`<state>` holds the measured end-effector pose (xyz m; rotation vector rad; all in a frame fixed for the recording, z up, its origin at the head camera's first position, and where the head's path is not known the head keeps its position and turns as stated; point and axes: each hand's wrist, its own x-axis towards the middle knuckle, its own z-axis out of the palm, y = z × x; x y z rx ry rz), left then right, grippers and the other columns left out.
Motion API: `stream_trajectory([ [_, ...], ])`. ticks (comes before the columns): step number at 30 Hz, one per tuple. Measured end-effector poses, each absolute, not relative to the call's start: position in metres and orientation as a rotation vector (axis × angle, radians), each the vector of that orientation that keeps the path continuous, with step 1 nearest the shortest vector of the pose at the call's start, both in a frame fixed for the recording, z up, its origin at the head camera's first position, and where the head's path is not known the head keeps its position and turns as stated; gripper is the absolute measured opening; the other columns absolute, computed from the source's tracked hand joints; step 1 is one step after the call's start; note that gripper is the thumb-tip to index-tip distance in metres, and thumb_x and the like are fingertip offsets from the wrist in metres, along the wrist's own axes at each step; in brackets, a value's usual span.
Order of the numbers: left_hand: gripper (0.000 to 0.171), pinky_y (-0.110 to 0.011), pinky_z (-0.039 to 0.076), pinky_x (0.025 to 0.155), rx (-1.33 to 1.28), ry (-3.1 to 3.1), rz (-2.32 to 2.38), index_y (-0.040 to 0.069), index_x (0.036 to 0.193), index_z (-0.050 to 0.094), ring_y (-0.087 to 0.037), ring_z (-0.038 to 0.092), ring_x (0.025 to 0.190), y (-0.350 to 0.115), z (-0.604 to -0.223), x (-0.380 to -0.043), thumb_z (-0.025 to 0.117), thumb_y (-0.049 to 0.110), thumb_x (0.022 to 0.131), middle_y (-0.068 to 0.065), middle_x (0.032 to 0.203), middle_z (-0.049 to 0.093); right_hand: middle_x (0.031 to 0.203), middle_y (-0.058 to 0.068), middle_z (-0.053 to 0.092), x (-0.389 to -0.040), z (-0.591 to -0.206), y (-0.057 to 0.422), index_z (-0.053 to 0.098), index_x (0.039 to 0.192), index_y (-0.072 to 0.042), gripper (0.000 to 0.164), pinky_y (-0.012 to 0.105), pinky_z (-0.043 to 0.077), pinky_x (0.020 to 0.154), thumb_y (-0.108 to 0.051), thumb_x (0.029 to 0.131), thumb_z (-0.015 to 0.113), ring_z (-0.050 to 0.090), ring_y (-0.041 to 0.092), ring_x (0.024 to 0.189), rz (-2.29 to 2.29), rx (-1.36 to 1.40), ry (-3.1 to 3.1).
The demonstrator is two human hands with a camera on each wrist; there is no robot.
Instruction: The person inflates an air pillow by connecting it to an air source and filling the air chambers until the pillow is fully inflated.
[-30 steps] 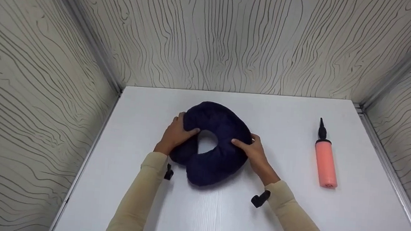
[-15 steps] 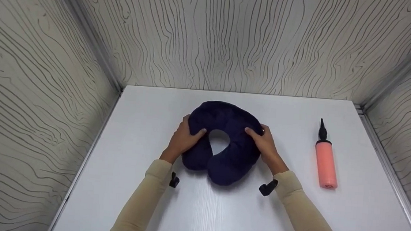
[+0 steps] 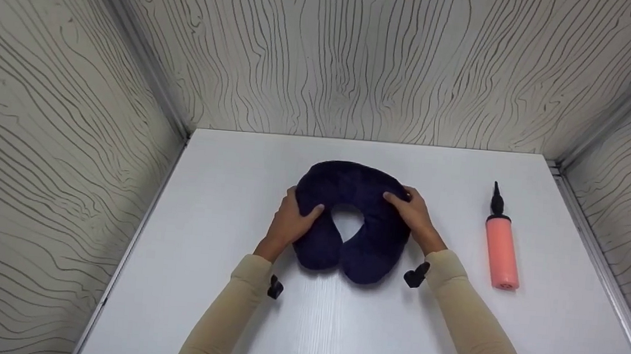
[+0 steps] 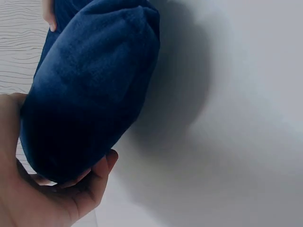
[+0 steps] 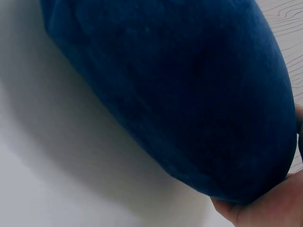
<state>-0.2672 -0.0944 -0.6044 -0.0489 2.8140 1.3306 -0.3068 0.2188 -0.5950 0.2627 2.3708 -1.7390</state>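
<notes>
Between both hands is a dark blue U-shaped neck pillow (image 3: 374, 257), its two rounded ends towards the person and nearly meeting. My left hand (image 3: 290, 220) grips its left side, thumb on top near the inner hole and fingers around the outer edge. On the upper right side my right hand (image 3: 415, 214) holds it the same way, thumb on top. In the left wrist view the fingers (image 4: 97, 182) curl under the plush pillow (image 4: 94, 80), and a shadow lies on the table beside it. The right wrist view shows the pillow (image 5: 180, 94) with part of the right hand (image 5: 270, 203) at its lower edge.
A pink hand pump (image 3: 502, 251) with a black nozzle lies on the right of the white table (image 3: 315, 323). Panels with a wood-grain pattern (image 3: 358, 62) enclose the table at the back and both sides.
Both hands have carried the neck pillow to the right and turned it, so its open ends now face the person more squarely. The pump has stayed in place.
</notes>
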Motion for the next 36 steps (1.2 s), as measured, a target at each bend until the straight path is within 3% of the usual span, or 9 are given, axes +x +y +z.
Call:
stream_trajectory([
  [7,0.094,-0.057,0.049,0.116,-0.086,2.782,1.342,0.002,0.162,0.029,-0.045,0.054,0.143,-0.093,-0.613,-0.264,0.068,0.059,0.097,-0.028,0.156,0.049,0.163,0.027,0.042,-0.314,-0.609,0.218,0.036,0.16,0.001,0.08,0.05,0.032,0.13,-0.044,0.102,0.069,0.04,0.04,0.153,-1.684,0.265,2.425],
  [13,0.09,-0.056,0.049,0.116,-0.096,2.777,1.345,0.002,0.159,0.033,-0.044,0.056,0.141,-0.092,-0.613,-0.263,0.068,0.058,0.098,-0.028,0.153,0.053,0.164,0.027,0.04,-0.316,-0.609,0.219,0.038,0.159,0.001,0.078,0.052,0.031,0.131,-0.045,0.103,0.068,0.038,0.041,0.154,-1.644,0.225,2.482],
  [22,0.095,-0.057,0.05,0.115,-0.182,2.759,1.313,0.006,0.163,0.029,-0.043,0.056,0.141,-0.107,-0.601,-0.27,0.061,0.067,0.098,-0.026,0.156,0.049,0.168,0.024,0.036,-0.3,-0.599,0.231,0.02,0.168,-0.004,0.093,0.055,0.032,0.129,-0.06,0.104,0.059,0.037,0.041,0.156,-1.676,0.321,2.422],
  [28,0.089,-0.056,0.049,0.115,-0.103,2.702,1.465,0.003,0.164,0.025,-0.042,0.056,0.139,-0.12,-0.596,-0.279,0.062,0.055,0.103,-0.028,0.155,0.046,0.171,0.024,0.029,-0.268,-0.596,0.239,0.013,0.17,-0.005,0.099,0.053,0.039,0.126,-0.059,0.103,0.062,0.039,0.039,0.155,-1.806,0.388,2.292],
  [31,0.088,-0.056,0.046,0.119,-0.013,2.644,1.526,0.004,0.167,0.02,-0.046,0.051,0.144,-0.122,-0.597,-0.283,0.062,0.048,0.105,-0.031,0.159,0.038,0.172,0.025,0.025,-0.249,-0.597,0.238,0.009,0.17,-0.005,0.1,0.053,0.044,0.123,-0.055,0.103,0.063,0.037,0.04,0.156,-1.867,0.408,2.215],
  [36,0.092,-0.056,0.031,0.13,0.112,2.586,1.549,0.009,0.171,0.012,-0.044,0.03,0.159,-0.121,-0.603,-0.286,0.063,0.046,0.104,-0.029,0.169,0.025,0.173,0.029,0.019,-0.224,-0.598,0.23,0.001,0.17,-0.006,0.103,0.059,0.045,0.121,-0.052,0.103,0.065,0.031,0.044,0.159,-1.859,0.41,2.16],
])
